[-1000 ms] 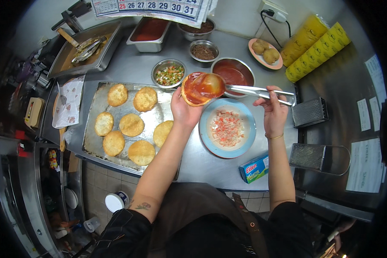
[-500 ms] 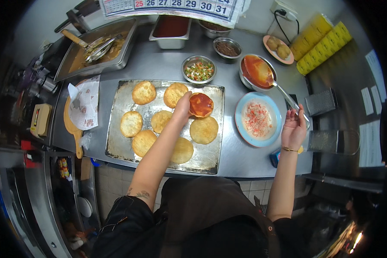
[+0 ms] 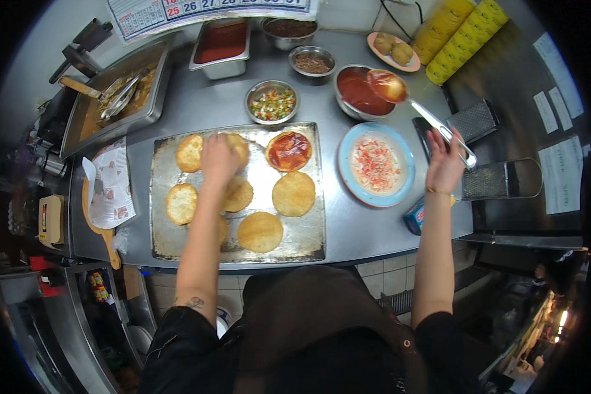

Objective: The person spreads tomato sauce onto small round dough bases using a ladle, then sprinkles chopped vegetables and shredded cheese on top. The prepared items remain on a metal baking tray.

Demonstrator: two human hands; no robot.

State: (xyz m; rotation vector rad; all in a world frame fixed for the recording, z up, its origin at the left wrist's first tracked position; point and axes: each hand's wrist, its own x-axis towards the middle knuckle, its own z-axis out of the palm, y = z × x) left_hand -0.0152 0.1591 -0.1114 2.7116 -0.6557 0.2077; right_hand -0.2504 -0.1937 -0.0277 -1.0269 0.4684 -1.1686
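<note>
My left hand (image 3: 219, 157) is over the metal baking tray (image 3: 302, 246), at the left edge of a golden fried dough round (image 3: 239, 151). Its fingertips are hidden and slightly smeared, so its grip is unclear. To the right lies a round spread with red sauce (image 3: 289, 152). Several plain rounds (image 3: 293, 194) share the tray. My right hand (image 3: 445, 157) grips the long handle of a metal ladle (image 3: 433, 119). The ladle's head, coated in red sauce, is tilted over the right rim of a steel bowl of red sauce (image 3: 361, 95).
A blue-rimmed plate (image 3: 345, 177) holds shredded red-and-white food. Behind the tray stand a bowl of chopped vegetables (image 3: 272, 104), a bowl of brown filling (image 3: 312, 62) and a sauce pan (image 3: 220, 51). Metal graters (image 3: 489, 180) lie right; a wooden board (image 3: 87, 190) and deep tray (image 3: 154, 105) are left.
My left hand has let go of the sauced round, which now lies on the tray, and moved left to another round. The ladle's head has risen and turned over the sauce bowl.
</note>
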